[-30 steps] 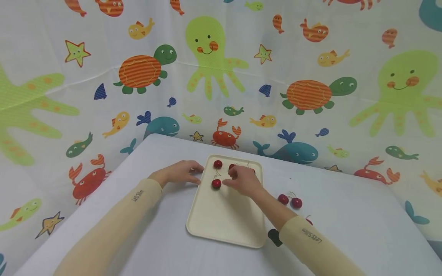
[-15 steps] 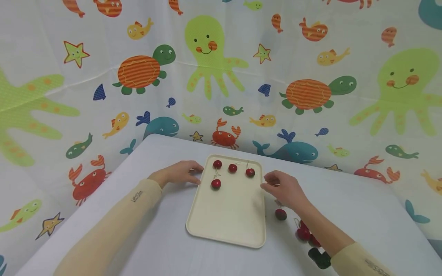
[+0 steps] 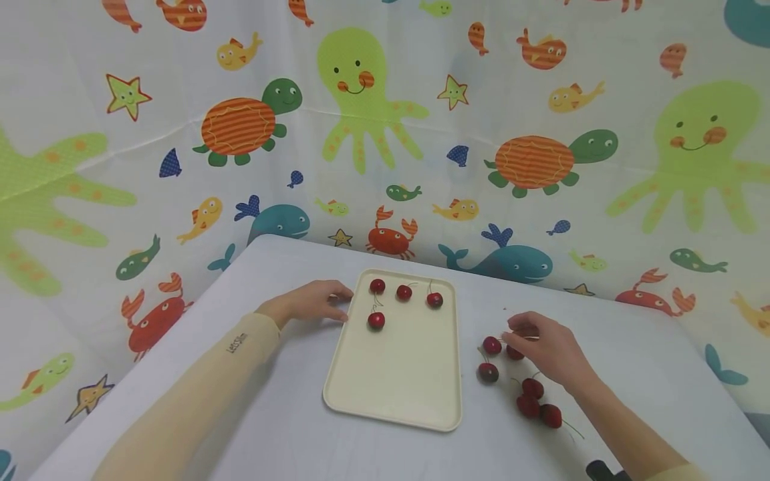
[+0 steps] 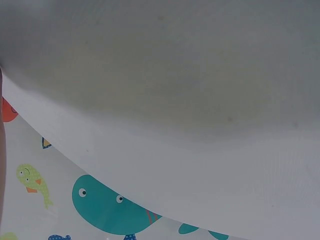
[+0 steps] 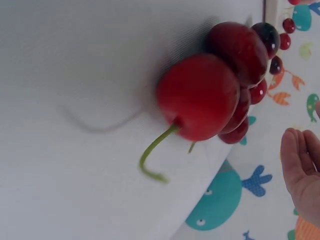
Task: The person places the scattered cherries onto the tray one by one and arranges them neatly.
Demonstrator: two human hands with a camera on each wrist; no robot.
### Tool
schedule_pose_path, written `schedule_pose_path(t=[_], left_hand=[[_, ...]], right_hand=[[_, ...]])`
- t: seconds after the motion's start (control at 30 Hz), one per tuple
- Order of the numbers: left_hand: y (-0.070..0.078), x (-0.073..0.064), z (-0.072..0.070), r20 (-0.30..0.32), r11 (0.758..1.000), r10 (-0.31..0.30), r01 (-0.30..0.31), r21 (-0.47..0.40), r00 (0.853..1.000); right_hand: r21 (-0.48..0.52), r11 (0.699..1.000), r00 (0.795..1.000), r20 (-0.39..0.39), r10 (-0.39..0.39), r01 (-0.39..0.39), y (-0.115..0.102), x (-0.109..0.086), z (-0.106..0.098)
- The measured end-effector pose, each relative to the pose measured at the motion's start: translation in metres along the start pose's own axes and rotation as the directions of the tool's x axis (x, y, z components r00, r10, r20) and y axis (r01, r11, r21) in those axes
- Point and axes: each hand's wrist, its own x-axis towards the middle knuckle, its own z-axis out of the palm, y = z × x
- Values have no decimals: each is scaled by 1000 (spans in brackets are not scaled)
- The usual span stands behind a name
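Note:
A cream rectangular tray (image 3: 397,381) lies on the white table, with several dark red stemmed cherries (image 3: 376,321) near its far end. At the tray's left rim my left hand (image 3: 313,300) rests with fingers and thumb spread apart. My right hand (image 3: 547,347) hovers right of the tray with relaxed fingers, holding nothing; its fingertips are over a partly hidden cherry (image 3: 515,352). Around it lie several loose cherries (image 3: 488,373). Close up in the right wrist view, a red cherry (image 5: 200,95) shows a curved green stem, with others bunched behind it.
The white tabletop (image 3: 271,427) extends on both sides of the tray. Behind it hangs a curtain (image 3: 421,147) printed with sea animals. A black object (image 3: 601,471) shows at my right wrist. The left wrist view holds mostly blurred white surface.
My right hand has moved right, from above the tray's cherries, past its right rim, to the loose cherries beside it. My left hand has stayed at the left rim.

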Motion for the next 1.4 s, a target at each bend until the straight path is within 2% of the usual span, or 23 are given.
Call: schedule_pose_path(t=[0.33,0.63,0.9,1.4], left_hand=[[1,-1,-1,1,1000,-1,1,-4,1000],[-1,2,-1,4,1000,11,-11,-11,1000],[-4,5,-1,4,1000,25,-25,-9,1000],[-5,5,0,5,1000,19,-19,-17,1000]], right_hand=[[-44,999,1000,10,4,-4,19,3,-4],[-75,997,999,39,38,-35,31,5,-1],[-81,995,995,73,65,-59,39,9,6],[-103,993,995,83,58,-49,42,12,15]])
